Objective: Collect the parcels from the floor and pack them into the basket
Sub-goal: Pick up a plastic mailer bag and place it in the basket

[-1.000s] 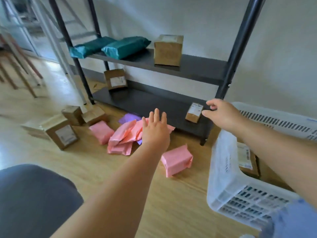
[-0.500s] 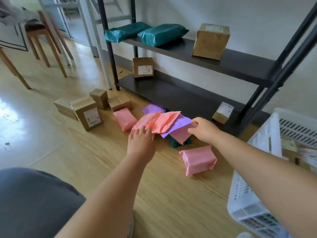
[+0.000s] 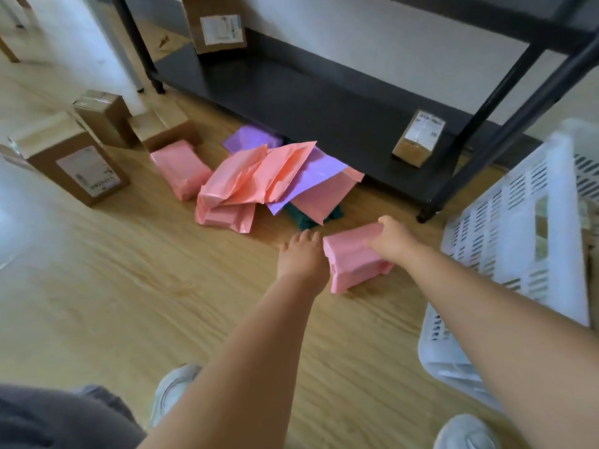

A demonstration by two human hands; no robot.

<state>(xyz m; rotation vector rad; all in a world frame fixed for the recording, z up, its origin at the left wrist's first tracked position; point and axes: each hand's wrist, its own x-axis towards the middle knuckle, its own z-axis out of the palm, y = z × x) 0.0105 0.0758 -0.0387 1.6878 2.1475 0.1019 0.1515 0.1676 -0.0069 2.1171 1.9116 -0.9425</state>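
A small pink parcel point(image 3: 351, 264) lies on the wooden floor in front of me. My right hand point(image 3: 393, 239) grips its far right end, fingers curled over it. My left hand point(image 3: 303, 257) rests against its left side with fingers straight. Behind it is a heap of pink and purple mailer bags point(image 3: 269, 179) over a dark green one point(image 3: 304, 220). Another pink parcel point(image 3: 180, 168) lies to the heap's left. The white plastic basket point(image 3: 518, 228) stands at the right, with cardboard boxes partly visible inside.
Brown cardboard boxes point(image 3: 77, 166) stand on the floor at left. A black metal shelf rack point(image 3: 324, 102) rises behind the heap, carrying a small labelled box point(image 3: 418, 137) and a larger box point(image 3: 215, 24). My shoes point(image 3: 171, 390) are at the bottom.
Both hands drew back from the heap of mailers to the pink parcel nearer me. My right hand took hold of it and my left hand came against its side. The camera tilted down.
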